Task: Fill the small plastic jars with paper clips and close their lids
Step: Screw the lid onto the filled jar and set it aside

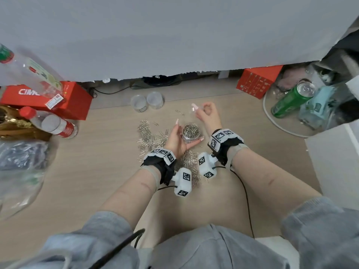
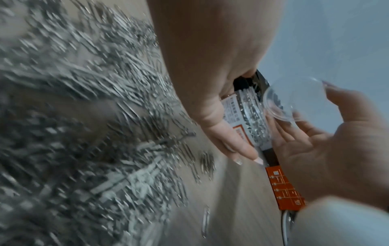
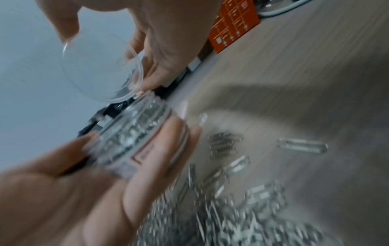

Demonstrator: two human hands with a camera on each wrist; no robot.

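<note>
My left hand (image 1: pixel 177 139) held the small plastic jar (image 1: pixel 191 135) from the side, with the thumb on one wall and the fingers (image 3: pixel 168 143) curled round the other wall, over its printed label. The jar stood upright in my hand, a little above the table, and its mouth was open. It was full of silver paper clips almost to the rim.

My right hand (image 1: pixel 207 115) was raised just beyond the jar and pinched the clear round lid (image 2: pixel 294 99) by its edge, between the thumb and the fingertips. The lid was tilted and close to the mouth of the jar. In the wrist views its lower edge seemed to come very near the rim, but I could not tell if it touched.

Under and around my hands a big loose pile of paper clips (image 1: pixel 151 136) lay on the wooden table (image 1: pixel 97 171), and some single clips lay apart from it. Two more clear jars (image 1: pixel 146 101) stood side by side further back, near the grey wall. A red box (image 1: pixel 258 82) stood to the right at the back, and another red box (image 1: pixel 73 98) with bottles (image 1: pixel 52 123) stood to the left. A green can (image 1: pixel 291 100) lay on its side on a round tray at the far right.
</note>
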